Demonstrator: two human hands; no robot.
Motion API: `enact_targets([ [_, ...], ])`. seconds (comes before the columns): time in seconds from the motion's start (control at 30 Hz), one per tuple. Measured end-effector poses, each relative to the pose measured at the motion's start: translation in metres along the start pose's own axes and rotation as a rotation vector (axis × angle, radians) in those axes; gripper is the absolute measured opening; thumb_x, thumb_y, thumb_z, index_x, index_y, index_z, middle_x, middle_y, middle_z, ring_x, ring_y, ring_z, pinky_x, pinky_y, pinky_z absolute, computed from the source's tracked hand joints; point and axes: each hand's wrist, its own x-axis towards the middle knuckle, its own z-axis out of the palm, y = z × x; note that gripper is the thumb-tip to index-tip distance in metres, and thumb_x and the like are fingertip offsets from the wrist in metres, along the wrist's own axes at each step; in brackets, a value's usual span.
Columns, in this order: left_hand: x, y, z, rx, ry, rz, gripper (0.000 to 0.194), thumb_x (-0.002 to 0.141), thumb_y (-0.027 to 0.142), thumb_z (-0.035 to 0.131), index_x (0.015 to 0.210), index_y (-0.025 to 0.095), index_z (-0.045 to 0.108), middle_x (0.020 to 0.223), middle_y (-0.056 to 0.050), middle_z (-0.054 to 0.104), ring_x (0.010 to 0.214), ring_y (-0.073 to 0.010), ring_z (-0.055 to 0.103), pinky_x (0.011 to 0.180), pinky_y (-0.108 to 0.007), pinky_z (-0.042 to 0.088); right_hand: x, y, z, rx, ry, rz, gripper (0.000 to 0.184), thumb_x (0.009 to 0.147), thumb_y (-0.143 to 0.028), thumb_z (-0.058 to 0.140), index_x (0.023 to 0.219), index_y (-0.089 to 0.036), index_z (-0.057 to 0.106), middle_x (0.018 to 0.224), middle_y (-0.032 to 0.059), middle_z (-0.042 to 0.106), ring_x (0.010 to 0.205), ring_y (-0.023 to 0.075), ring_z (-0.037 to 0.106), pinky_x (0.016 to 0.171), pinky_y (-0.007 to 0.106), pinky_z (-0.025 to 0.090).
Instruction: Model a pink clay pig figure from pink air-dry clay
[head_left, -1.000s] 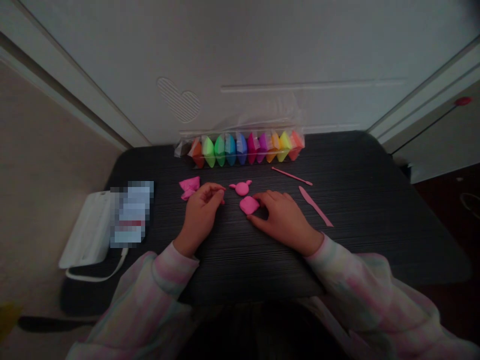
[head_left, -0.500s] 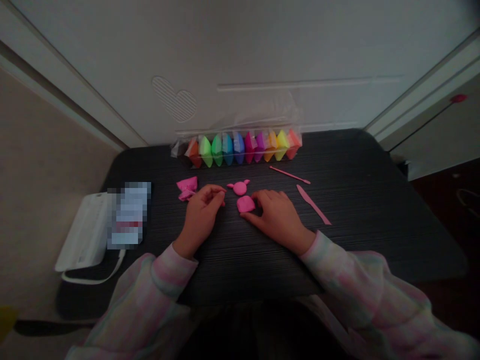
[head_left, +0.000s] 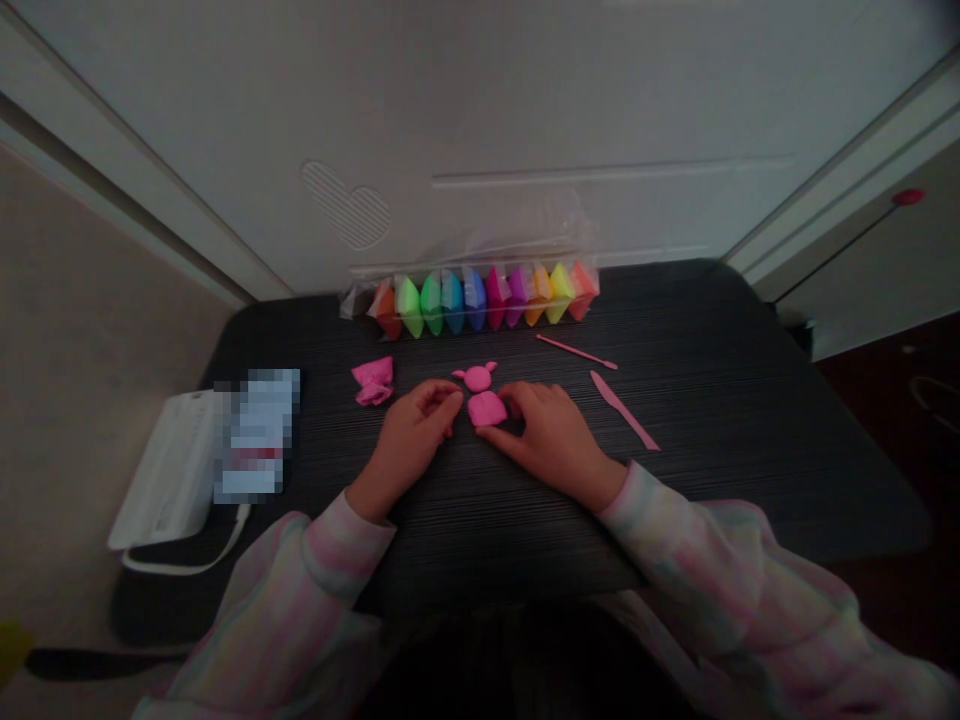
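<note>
A flattened pink clay lump (head_left: 487, 408) lies on the dark table, just below a round pink clay head (head_left: 478, 378) with two small pointed ears. My right hand (head_left: 551, 430) has its thumb and index finger at the right side of the lump, gripping its edge. To the left of the lump, my left hand (head_left: 412, 430) is closed in a pinch, thumb against the curled fingers. What the pinch holds, if anything, is hidden. Beyond my left hand lies a crumpled pink clay packet (head_left: 373, 380).
A clear tray of colored clay packets (head_left: 475, 300) lines the back by a white panel. On the right lie a thin pink modeling stick (head_left: 576, 351) and a pink plastic knife (head_left: 624, 410). A phone (head_left: 259, 435) and a white power bank (head_left: 166, 465) with a cable are at left.
My left hand has shifted slightly right, closer to the clay lump, and its fingers are curled more. My right hand stays at the lump. The view has moved a little.
</note>
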Motion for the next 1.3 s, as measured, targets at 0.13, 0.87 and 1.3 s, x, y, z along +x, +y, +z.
enact_targets([
  [0.13,-0.0023,0.0022,0.0010,-0.098,-0.204,-0.050,0.026,0.074,0.037,0.056,0.089,0.015,0.059,0.058,0.003,0.056,0.038,-0.0049,0.041,0.038,-0.019,0.029,-0.0025,-0.0019,-0.0031,0.140,-0.008,-0.127,0.036,0.079,-0.038,0.052,0.106,-0.015,0.052,0.099,0.0092,0.061,0.092,0.0231,0.054,0.078,0.037,0.039],
  [0.87,-0.0075,-0.0013,0.0076,-0.270,-0.297,-0.097,0.014,0.069,0.028,0.063,0.071,0.014,0.062,0.067,0.002,0.060,0.059,-0.0087,0.050,0.059,-0.021,0.037,-0.0039,-0.0023,-0.0020,0.271,0.095,-0.246,0.038,0.074,-0.040,0.060,0.102,-0.015,0.054,0.102,0.0097,0.059,0.096,0.0213,0.051,0.084,0.037,0.042],
  [1.3,-0.0044,-0.0020,0.0037,-0.322,-0.283,-0.119,0.019,0.064,0.028,0.067,0.076,0.014,0.065,0.067,0.002,0.062,0.058,-0.0085,0.053,0.058,-0.021,0.041,-0.0032,0.0015,-0.0027,0.311,0.148,-0.244,0.041,0.071,-0.042,0.062,0.100,-0.014,0.054,0.098,0.0099,0.062,0.093,0.0208,0.054,0.083,0.037,0.046],
])
